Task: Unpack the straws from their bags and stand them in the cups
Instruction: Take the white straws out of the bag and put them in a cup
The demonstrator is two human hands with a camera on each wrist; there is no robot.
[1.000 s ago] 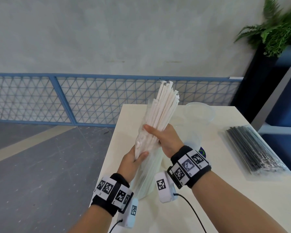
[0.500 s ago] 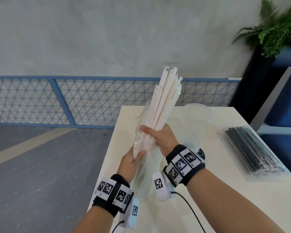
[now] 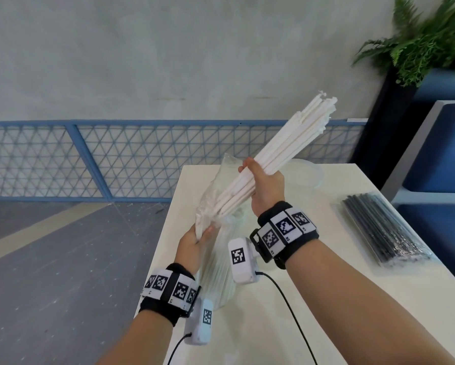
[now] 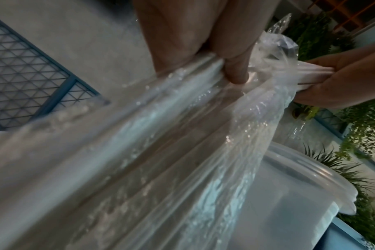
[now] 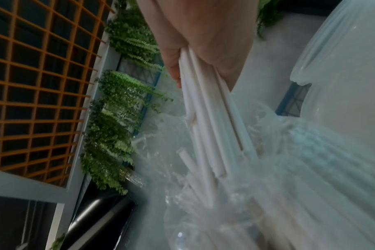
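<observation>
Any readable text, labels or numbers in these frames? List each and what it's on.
None can be read.
Right wristband: black-and-white square code markers, tiny characters beneath too small to read.
Left wristband: the same kind of markers, characters illegible.
White straws, clear bag and bag of black straws: no print visible.

right hand (image 5: pixel 203 38) grips white straws (image 5: pixel 206 118) | lower ends in clear bag (image 5: pixel 203 219) | ferns (image 5: pixel 116 118) behind
</observation>
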